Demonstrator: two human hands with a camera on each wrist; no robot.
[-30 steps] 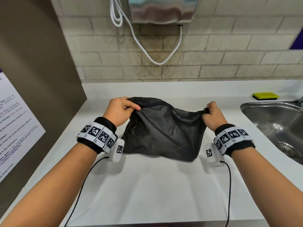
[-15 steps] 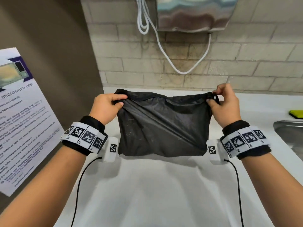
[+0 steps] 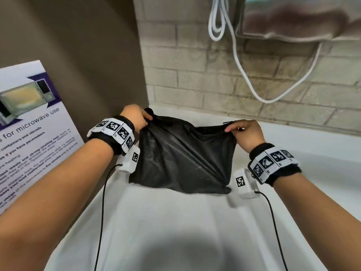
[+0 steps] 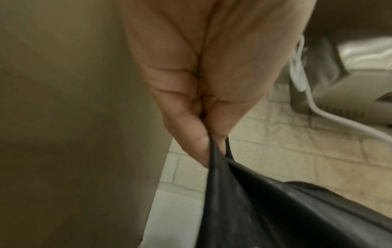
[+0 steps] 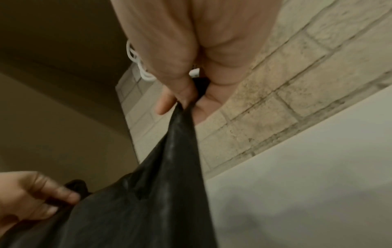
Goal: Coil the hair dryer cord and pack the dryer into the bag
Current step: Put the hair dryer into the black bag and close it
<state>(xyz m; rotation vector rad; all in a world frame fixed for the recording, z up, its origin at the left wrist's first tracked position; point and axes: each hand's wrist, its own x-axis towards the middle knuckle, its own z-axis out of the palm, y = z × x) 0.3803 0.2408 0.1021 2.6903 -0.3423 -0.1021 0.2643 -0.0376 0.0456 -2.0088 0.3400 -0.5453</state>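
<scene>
Your left hand point(image 3: 136, 117) pinches the top left corner of the black bag point(image 3: 181, 155), and your right hand point(image 3: 245, 133) pinches the top right corner; both grips are clamped on fabric, thumb against fingers, as the wrist views confirm. The bag hangs between them with its long axis running from 9 o'clock to 3 o'clock, and its lower edge sits at or just above the white tabletop point(image 3: 175, 231); I cannot tell if it touches. The left corner is held a little farther back, toward 12 o'clock, than the right.

What the coming move turns on is the mouth along that top edge: it lies directly between your two grips and looks drawn flat. Whether it is zipped closed cannot be made out.

No hair dryer shows in any view, so you cannot tell from here whether it is already inside; the bag looks fairly flat, with diagonal creases. The white cord point(image 3: 237, 61) looping on the brick wall at 12 to 1 o'clock leads to a metal unit point(image 3: 300, 18) cut off by the frame edge. Both wrist views are blurred.
</scene>
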